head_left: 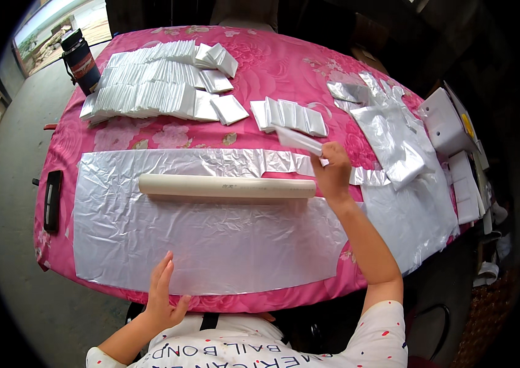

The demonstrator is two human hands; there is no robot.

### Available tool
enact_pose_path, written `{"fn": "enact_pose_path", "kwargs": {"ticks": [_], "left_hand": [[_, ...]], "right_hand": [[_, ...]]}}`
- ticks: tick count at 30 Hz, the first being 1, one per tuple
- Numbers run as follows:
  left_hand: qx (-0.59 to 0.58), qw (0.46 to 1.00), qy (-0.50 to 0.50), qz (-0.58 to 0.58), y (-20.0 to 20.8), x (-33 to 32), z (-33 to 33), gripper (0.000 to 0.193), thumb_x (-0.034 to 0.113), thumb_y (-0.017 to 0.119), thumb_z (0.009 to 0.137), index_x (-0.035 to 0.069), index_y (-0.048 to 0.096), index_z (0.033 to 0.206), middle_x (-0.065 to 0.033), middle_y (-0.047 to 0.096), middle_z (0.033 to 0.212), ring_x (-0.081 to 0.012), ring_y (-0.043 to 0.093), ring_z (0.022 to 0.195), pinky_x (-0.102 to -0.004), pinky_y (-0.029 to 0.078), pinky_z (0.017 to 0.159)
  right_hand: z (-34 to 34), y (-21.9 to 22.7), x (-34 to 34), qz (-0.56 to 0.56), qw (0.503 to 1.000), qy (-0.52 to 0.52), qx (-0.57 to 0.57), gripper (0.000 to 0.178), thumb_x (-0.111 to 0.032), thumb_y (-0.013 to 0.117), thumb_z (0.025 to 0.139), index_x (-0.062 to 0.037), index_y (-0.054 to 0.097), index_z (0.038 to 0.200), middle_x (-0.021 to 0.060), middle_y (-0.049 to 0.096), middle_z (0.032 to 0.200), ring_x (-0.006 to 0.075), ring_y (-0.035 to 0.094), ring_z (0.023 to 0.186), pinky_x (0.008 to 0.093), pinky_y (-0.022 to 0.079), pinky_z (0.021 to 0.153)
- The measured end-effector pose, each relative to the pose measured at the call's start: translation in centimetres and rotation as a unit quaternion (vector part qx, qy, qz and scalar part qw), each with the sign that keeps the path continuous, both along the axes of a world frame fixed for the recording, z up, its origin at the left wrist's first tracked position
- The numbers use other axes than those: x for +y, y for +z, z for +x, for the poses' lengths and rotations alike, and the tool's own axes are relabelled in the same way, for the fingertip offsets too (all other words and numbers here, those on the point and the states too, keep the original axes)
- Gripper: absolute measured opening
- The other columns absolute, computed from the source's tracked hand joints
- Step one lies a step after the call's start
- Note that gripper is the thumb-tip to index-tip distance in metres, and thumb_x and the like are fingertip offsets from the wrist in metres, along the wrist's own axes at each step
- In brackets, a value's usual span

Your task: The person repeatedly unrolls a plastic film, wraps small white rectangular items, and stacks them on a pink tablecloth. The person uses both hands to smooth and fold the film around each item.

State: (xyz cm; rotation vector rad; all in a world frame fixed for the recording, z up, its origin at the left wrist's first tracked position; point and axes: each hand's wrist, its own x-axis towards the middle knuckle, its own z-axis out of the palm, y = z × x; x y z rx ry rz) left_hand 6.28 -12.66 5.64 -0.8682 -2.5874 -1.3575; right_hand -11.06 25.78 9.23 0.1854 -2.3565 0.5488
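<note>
Pink tablecloth (275,70): tube (226,186) apparently weights sheet (211,248) flat. Off the tube's right end, my right hand (336,170) pinches folded plastic (296,140); before it, my left hand (163,302) is open.

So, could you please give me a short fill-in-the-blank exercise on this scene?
1. The floral cloth under the silvery sheet is mainly the colour ____.
2. The right hand, holding a thin folded piece, is nearer the pale tube's ____ end than its other end.
3. The dark bottle stands to the ____ of the large group of white packets.

Missing words: pink; right; left.
</note>
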Motion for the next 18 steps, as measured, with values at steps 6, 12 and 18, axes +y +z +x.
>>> {"fn": "enact_pose_path", "kwargs": {"ticks": [6,12,18], "left_hand": [[-0.006,1.000,-0.013,0.001,-0.6,1.4,0.0,0.070,0.008,0.061,0.073,-0.004,0.028,0.134,-0.0277,0.032,0.136,-0.0395,0.036,0.124,-0.0443,0.030,0.101],[-0.003,1.000,-0.010,-0.011,-0.2,1.3,-0.7,0.067,0.009,0.062,0.071,-0.005,0.034,0.131,-0.0275,0.036,0.134,-0.0397,0.040,0.121,-0.0438,0.033,0.100],[0.017,0.999,-0.020,-0.034,-0.2,1.4,-1.4,0.062,0.010,0.064,0.071,-0.004,0.040,0.127,-0.0268,0.037,0.134,-0.0401,0.041,0.120,-0.0438,0.036,0.098]], "right_hand": [[-8.1,-0.6,8.6,0.183,0.957,-0.216,0.058,0.005,-0.013,0.064,0.072,-0.0107,0.065,0.077,0.0052,0.059,0.077,0.0249,0.057,0.076,0.0356,0.047,0.066],[-8.9,-4.2,8.9,0.290,0.938,-0.132,-0.141,0.018,-0.010,0.054,0.077,-0.0081,0.065,0.090,0.0071,0.060,0.091,0.0260,0.054,0.094,0.0380,0.043,0.082],[-4.4,-3.2,6.6,0.149,0.977,-0.038,-0.148,0.034,-0.010,0.058,0.076,0.0002,0.059,0.108,0.0158,0.056,0.110,0.0318,0.048,0.108,0.0402,0.037,0.095]]}}
